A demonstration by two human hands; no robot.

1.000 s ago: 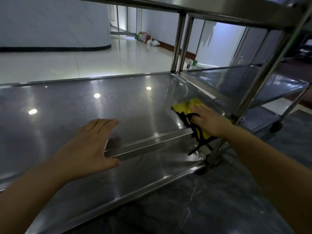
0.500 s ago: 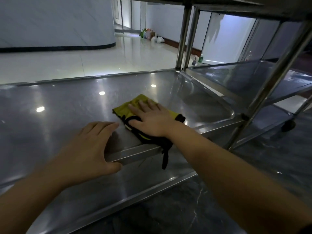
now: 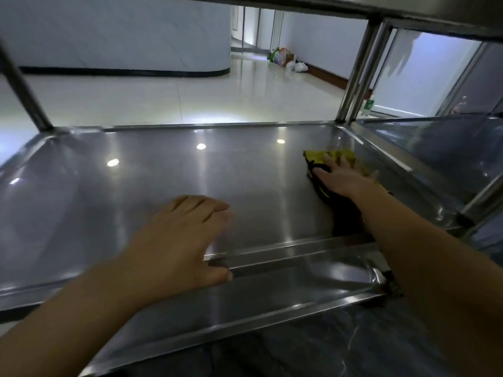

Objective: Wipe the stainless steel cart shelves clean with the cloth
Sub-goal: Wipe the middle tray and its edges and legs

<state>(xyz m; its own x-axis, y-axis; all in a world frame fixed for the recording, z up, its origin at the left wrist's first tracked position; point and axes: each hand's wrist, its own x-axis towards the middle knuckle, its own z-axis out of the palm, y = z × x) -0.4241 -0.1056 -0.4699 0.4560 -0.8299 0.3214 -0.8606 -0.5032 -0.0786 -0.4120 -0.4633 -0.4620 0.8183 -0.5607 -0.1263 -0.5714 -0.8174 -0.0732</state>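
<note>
Yellow cloth [image 3: 317, 157] under flat right hand [image 3: 344, 182], left hand [image 3: 179, 240] flat on shelf [image 3: 152, 183] (both grips released)

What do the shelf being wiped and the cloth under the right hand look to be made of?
Shelf: apparently stainless steel, smooth and glossy; it mirrors lights as bright spots. Cloth: soft fabric, yellow with black parts, matte, rumpled under the right hand; the fibre cannot be told.
</note>
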